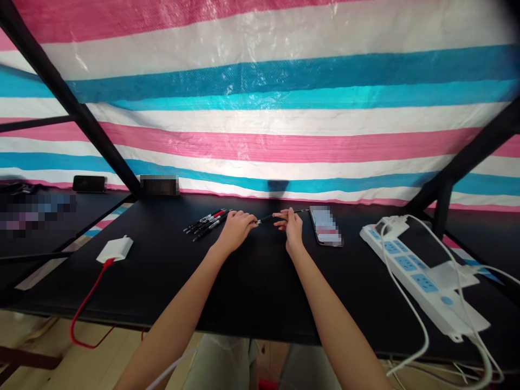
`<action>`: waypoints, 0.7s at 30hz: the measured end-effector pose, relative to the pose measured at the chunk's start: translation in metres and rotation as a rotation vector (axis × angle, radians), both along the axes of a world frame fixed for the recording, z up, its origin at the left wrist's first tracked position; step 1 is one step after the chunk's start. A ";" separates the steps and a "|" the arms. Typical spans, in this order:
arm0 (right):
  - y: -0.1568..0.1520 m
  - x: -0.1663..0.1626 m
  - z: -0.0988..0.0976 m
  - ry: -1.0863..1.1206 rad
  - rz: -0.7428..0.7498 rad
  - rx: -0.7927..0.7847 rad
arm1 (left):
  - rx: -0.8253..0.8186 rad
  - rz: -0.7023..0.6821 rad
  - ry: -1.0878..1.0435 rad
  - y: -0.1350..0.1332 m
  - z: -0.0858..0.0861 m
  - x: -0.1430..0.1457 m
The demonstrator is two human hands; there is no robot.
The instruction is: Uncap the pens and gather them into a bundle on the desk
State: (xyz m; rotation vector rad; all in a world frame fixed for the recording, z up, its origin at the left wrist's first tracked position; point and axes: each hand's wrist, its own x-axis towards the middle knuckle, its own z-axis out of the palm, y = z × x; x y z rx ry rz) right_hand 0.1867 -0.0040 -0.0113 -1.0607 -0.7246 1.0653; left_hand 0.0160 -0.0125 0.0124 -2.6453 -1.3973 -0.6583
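Both my hands rest on a black table and hold one black pen between them. My left hand pinches the pen's silver tip end with closed fingers. My right hand grips the pen's other end, fingers curled round the barrel. Just left of my left hand lies a small pile of several black and red pens.
A phone lies face up right of my right hand. A white and blue power strip with white cables fills the right side. A white charger with a red cable sits at the left. Another phone lies on the far left table. A striped tarp hangs behind.
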 end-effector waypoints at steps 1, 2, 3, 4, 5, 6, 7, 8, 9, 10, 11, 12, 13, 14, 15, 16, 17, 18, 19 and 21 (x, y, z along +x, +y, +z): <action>0.000 0.000 0.000 -0.002 0.000 -0.004 | 0.002 -0.003 -0.002 0.000 -0.001 0.000; 0.000 0.000 -0.001 -0.005 0.001 -0.007 | 0.003 -0.006 -0.003 0.000 -0.001 0.000; 0.000 0.000 -0.002 -0.010 0.004 -0.010 | 0.004 -0.010 -0.004 0.001 -0.002 0.000; 0.000 0.001 -0.003 -0.019 0.009 -0.010 | 0.004 -0.014 -0.005 0.001 -0.003 0.000; 0.000 0.001 -0.004 -0.031 0.013 -0.008 | 0.003 -0.018 -0.005 0.001 -0.003 -0.001; 0.001 0.002 -0.005 -0.047 0.014 -0.002 | 0.002 -0.021 -0.004 0.001 -0.004 -0.001; 0.001 0.003 -0.005 -0.062 0.012 0.006 | 0.001 -0.024 -0.004 0.001 -0.004 -0.001; 0.001 0.003 -0.006 -0.076 0.011 0.013 | 0.002 -0.026 -0.003 0.001 -0.005 -0.001; 0.002 0.004 -0.006 -0.084 0.013 0.015 | 0.001 -0.026 -0.002 0.001 -0.005 -0.001; 0.002 0.005 -0.006 -0.084 0.018 0.013 | 0.000 -0.025 -0.001 0.001 -0.004 -0.001; 0.002 0.005 -0.006 -0.080 0.028 0.008 | -0.002 -0.023 -0.002 0.001 -0.004 -0.001; 0.002 0.004 -0.005 -0.074 0.044 0.002 | -0.004 -0.022 -0.004 0.000 -0.003 -0.001; 0.001 0.003 -0.005 -0.065 0.068 -0.004 | -0.006 -0.024 -0.005 0.000 -0.003 -0.001; 0.001 0.001 -0.005 -0.056 0.096 -0.008 | -0.007 -0.026 -0.006 -0.001 -0.002 0.000; 0.000 -0.001 -0.005 -0.045 0.125 -0.009 | -0.006 -0.029 -0.005 -0.002 -0.001 0.000; -0.001 -0.004 -0.005 -0.035 0.148 -0.007 | -0.003 -0.030 -0.002 -0.002 0.000 0.001; -0.001 -0.006 -0.005 -0.024 0.160 -0.002 | 0.001 -0.028 0.003 -0.003 0.001 0.002; -0.002 -0.008 -0.004 -0.011 0.158 0.006 | 0.005 -0.025 0.008 -0.004 0.002 0.003; -0.003 -0.009 -0.004 0.001 0.140 0.017 | 0.008 -0.020 0.012 -0.005 0.003 0.003; -0.003 -0.009 -0.002 0.029 0.081 0.043 | 0.009 -0.014 0.018 -0.005 0.004 0.002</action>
